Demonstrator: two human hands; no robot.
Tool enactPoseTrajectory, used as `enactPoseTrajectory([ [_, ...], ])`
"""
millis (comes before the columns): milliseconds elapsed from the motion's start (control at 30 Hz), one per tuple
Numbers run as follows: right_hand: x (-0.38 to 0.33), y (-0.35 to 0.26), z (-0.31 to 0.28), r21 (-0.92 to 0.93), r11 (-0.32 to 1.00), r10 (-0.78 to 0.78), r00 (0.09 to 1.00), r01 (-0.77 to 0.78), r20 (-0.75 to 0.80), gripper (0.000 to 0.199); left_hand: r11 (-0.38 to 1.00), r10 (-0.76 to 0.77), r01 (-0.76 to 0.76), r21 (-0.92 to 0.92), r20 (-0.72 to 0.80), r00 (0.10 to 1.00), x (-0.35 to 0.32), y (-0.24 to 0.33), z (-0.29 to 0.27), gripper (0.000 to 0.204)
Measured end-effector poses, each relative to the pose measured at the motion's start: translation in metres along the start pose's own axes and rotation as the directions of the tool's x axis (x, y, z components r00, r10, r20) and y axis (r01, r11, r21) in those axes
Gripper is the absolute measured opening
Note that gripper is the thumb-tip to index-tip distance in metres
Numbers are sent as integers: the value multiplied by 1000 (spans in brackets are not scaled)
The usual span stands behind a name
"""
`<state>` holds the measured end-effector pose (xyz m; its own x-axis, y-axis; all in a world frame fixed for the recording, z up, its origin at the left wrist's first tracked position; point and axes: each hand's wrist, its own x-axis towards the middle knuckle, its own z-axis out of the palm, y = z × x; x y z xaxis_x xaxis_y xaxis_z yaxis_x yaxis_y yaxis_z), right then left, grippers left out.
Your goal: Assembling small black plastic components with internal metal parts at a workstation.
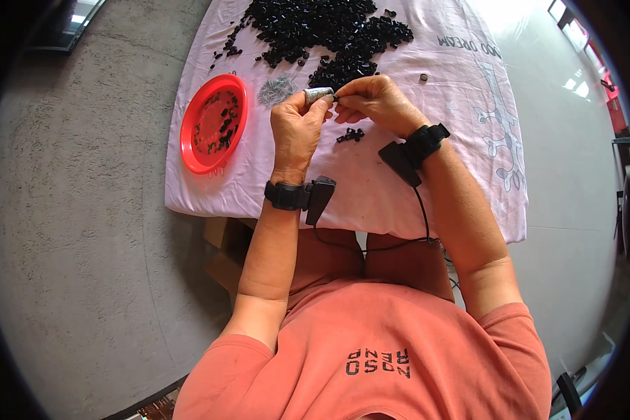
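Observation:
My left hand [295, 126] grips a small grey metal cylinder [318, 94] above a table covered with a white cloth [385, 189]. My right hand [375, 102] pinches a tiny black part at the cylinder's right end, fingertips touching it. A small cluster of black parts [351, 135] lies on the cloth just below the hands. A large heap of black plastic parts [325, 31] is spread across the far side. A little pile of thin grey metal bits [278, 89] sits left of my left hand. Both wrists wear black bands with black boxes and a cable.
A red round plate [213, 122] holding a few black parts sits at the table's left edge. One small dark ring [423, 77] lies alone to the right. Grey concrete floor surrounds the table; cardboard boxes [224, 245] stand under its near left corner.

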<state>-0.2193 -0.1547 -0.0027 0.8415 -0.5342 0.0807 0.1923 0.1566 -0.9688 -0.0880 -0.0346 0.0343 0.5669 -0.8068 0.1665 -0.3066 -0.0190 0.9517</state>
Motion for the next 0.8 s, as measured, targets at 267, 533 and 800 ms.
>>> enactPoseTrajectory([
  [267,-1,-3,2,2,1000,9,1000,-9,1,17,999,25,-24,31,-11,1000,1,-1,0,10],
  [533,-1,-3,3,9,1000,-9,1000,9,-1,11,998,31,-31,60,4,1000,2,-1,-1,11],
  [800,0,1,1,-49,998,-26,999,27,37,11,958,20,-53,283,117,993,7,8,-9,11],
])
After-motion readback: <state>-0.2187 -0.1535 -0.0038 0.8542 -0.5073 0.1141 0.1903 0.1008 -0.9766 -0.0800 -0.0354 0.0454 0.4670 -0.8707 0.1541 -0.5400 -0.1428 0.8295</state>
